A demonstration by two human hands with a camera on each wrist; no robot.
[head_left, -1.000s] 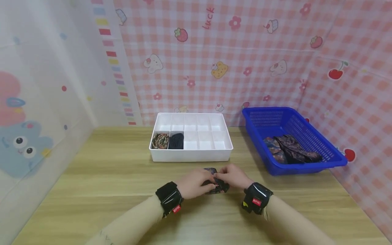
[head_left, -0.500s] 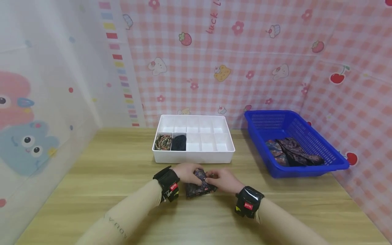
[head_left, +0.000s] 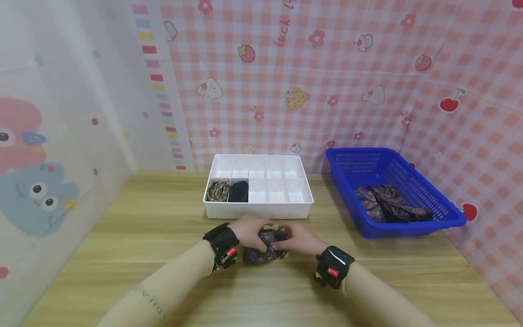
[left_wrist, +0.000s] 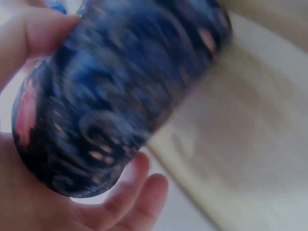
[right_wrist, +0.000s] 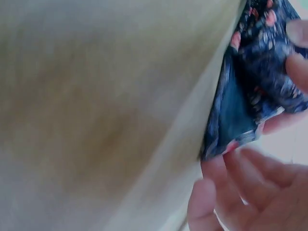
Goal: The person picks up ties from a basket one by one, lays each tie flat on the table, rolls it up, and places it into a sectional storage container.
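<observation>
Around hands (head_left: 251,233) (head_left: 304,239): drapes (head_left: 310,113), perhaps wooden tabletop (head_left: 163,222)

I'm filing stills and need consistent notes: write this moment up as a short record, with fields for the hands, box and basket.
left hand: holds the dark floral cloth
right hand: holds the same cloth
cloth position: on the near side of the white box
box contents: patterned roll in the near row's leftmost compartment, black roll in the next
blue basket: right of the box, patterned fabrics inside

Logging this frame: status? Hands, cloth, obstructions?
Left hand, right hand: holding dark floral cloth. Cloth in front of white divided box. Hands partly cover cloth in head view.
</observation>
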